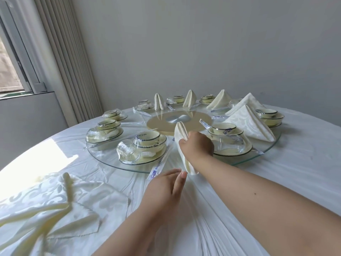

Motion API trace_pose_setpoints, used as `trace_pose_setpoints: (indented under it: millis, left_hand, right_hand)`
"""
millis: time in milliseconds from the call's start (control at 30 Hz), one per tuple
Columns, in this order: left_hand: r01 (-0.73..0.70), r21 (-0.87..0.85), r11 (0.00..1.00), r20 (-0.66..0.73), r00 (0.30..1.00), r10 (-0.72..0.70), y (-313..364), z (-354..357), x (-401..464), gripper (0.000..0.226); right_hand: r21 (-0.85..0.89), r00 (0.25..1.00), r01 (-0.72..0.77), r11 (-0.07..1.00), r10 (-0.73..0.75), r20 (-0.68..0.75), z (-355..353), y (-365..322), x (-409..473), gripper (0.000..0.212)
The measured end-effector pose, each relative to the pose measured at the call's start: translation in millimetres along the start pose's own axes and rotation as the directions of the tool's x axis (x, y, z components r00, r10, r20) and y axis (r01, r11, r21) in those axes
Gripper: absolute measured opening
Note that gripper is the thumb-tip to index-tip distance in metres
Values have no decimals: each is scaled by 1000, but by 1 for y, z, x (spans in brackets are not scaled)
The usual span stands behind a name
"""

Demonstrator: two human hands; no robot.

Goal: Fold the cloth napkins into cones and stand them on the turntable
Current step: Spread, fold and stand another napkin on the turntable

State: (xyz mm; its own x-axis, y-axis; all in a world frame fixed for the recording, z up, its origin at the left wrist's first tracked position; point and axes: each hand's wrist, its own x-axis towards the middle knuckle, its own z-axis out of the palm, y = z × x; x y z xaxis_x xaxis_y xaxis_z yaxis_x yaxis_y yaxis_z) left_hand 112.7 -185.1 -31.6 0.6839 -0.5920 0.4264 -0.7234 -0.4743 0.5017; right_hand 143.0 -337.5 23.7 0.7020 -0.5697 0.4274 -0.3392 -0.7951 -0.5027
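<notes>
R hand (196, 145) grips folded cream cloth napkin cone (181, 143) upright at edge of round glass turntable (103, 159). L hand (166, 189) fingers straight, tips touching cone's lower corner.

Clear glossy glass turntable (103, 159), patterned cloth napkin (181, 133)

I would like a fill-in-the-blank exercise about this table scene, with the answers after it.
1. The right hand grips a folded ____.
2. The turntable is made of clear ____.
3. Unfolded napkins lie at the near ____ of the table.
4. The left hand has its fingers ____.

Answers: napkin; glass; left; straight
</notes>
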Motion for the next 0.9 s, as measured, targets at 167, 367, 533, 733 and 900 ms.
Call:
trace_pose_setpoints:
  millis: [167, 367, 533, 733, 900]
  left_hand:
    - [-12, 30, 999, -4, 1000, 12, 5, 0, 0, 68]
    - [26, -16, 1000, -13, 1000, -26, 10, -4, -2, 63]
    - [151, -85, 985, 48, 988, -147, 20, -12, 5, 52]
    - [212, -186, 959, 129, 973, -190, 37, -28, 42, 52]
    - [214, -283, 935, 56, 977, -207, 36, -5, 61, 50]
  right_hand:
    - [-46, 999, 51, 998, -52, -13, -2, 3, 7, 22]
    - [31, 998, -29, 999, 27, 60, -2, 4, 15, 28]
    - [78, 990, -71, 994, 61, 129, -6, 6, 18, 42]
    - [101, 985, -56, 993, 38, 168, -24, 22, 7, 54]
    - [135, 984, 122, 983, -138, 110, -43, 37, -23, 25]
